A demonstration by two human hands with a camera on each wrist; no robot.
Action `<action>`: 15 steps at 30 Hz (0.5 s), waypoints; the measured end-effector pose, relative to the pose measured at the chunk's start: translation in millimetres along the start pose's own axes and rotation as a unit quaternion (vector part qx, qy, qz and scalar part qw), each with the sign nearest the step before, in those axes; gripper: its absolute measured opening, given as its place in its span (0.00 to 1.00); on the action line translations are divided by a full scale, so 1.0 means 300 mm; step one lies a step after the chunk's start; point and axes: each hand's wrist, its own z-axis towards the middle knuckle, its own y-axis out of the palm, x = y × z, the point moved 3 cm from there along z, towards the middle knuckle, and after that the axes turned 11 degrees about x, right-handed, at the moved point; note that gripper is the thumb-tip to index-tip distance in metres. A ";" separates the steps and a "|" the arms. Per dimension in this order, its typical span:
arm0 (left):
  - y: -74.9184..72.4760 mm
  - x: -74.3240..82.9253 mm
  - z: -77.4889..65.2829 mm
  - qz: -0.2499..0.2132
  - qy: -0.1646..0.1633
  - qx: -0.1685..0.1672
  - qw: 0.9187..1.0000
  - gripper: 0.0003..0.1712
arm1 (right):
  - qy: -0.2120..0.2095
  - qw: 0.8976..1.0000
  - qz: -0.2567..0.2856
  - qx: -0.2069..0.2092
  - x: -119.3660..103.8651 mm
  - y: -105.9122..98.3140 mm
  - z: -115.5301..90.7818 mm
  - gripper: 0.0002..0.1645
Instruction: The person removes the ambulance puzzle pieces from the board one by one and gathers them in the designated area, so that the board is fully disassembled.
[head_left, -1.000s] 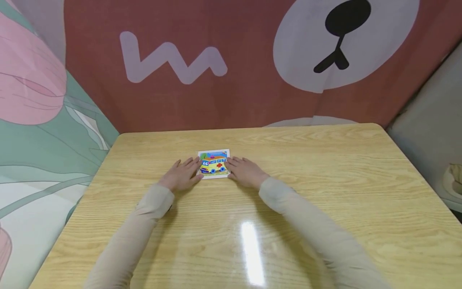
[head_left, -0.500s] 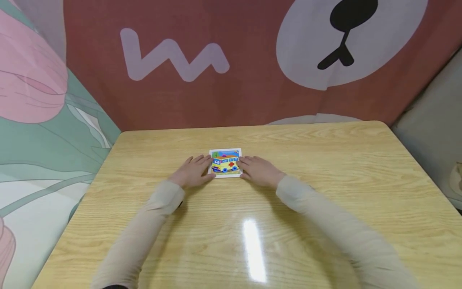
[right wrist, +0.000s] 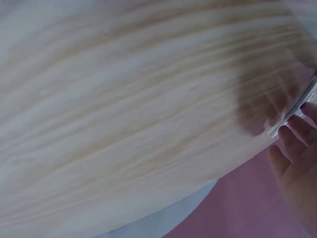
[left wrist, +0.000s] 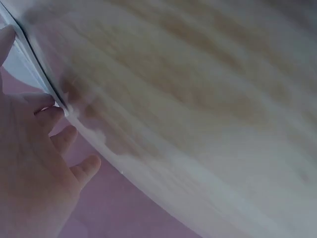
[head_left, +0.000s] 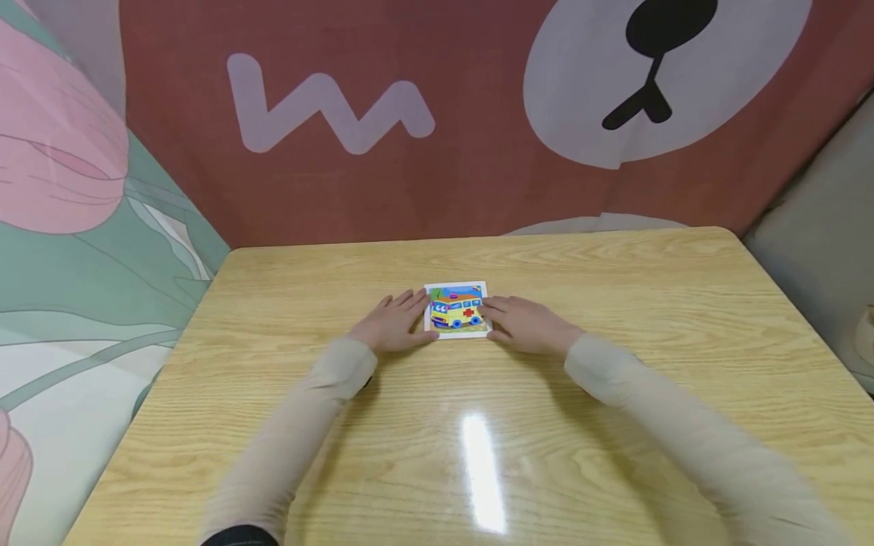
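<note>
card [head_left: 456,310] with a white border and a printed yellow van lies on the counter [head_left: 410,470], just right of the middle of the head frame and slightly below its centre. the left hand [head_left: 394,322] is at its left border and the right hand [head_left: 529,324] at its right; both are spread rather than closed, fingers extended, tips touching the sides. neither seems to grip it; the pair appears to steady it from both sides, which would keep it square and leave most of the print uncovered. the thumbs sit by the two bottom corners, probably to check any twist. in the right wrist view only a sliver of the card shows at the right margin, and how hard the fingers press cannot be told.

further out, the pale left sleeve [head_left: 300,432] runs to the lower left of the frame, a black band [head_left: 240,535] at its bottom edge, and the right sleeve [head_left: 683,432] to the lower right. a bright glare [head_left: 483,470] lies at lower middle, apart from the card, so it does not wash out the print. beyond the far edge, a reddish-brown backdrop [head_left: 341,197] fills the upper frame and would limit reach that way; a floral print [head_left: 61,136] stands at left. only the hands themselves cover bits of the card.
</note>
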 end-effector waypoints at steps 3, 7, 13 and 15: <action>0.005 0.019 0.012 0.001 0.005 -0.001 1.000 0.48 | 0.004 1.000 0.006 0.000 0.012 -0.006 -0.020 0.33; 0.009 0.047 0.024 0.009 0.015 -0.006 1.000 0.48 | 0.011 1.000 0.011 0.002 0.027 -0.004 -0.047 0.33; 0.011 0.074 0.029 0.011 0.014 -0.013 1.000 0.49 | 0.024 1.000 0.011 0.000 0.043 0.003 -0.074 0.34; 0.011 0.076 0.030 0.009 0.014 -0.010 1.000 0.49 | 0.026 1.000 0.012 0.002 0.044 -0.001 -0.072 0.33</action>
